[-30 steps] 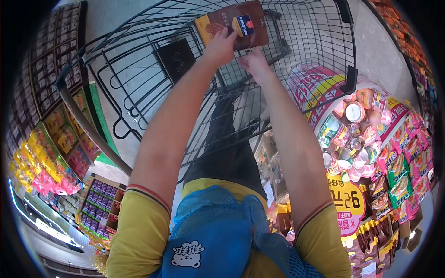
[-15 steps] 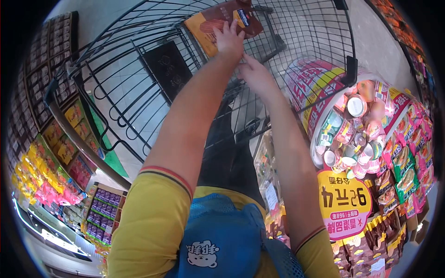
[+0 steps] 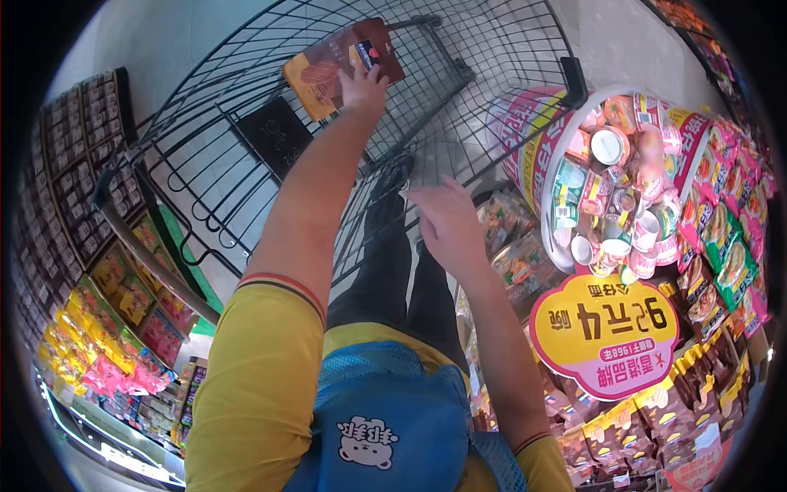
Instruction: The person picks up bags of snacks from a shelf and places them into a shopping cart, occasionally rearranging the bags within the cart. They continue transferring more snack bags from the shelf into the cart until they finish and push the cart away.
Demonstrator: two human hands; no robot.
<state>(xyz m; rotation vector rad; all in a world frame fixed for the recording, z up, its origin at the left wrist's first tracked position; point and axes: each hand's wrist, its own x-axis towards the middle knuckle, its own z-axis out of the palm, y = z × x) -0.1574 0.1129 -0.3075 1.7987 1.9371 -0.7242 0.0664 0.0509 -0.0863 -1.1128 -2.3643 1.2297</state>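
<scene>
We see a black wire shopping cart filling the far left and middle of the scene, its grey handle bar slanting along the near left side. To the right of it stands a round pink display bin, touching or just beside the cart's right corner, heaped with lidded cups and small tubs. Nearer on the right, a round yellow and pink price sign reads upside down to us, with rows of brown snack packs below it. On the far left, shelves carry yellow and pink packs. A blue mesh bag hangs on the chest at the near edge, over a yellow shirt.

Inside the cart, a black panel rests against the wire. Just beyond it is the brown packet, which has an orange end and a small blue label; it is held tilted against the far wire wall. The left hand reaches in at full stretch and its fingers close on the packet's near edge, pinching it. The right hand hangs well apart from the packet, near the cart's near right side, fingers spread and holding nothing.
</scene>
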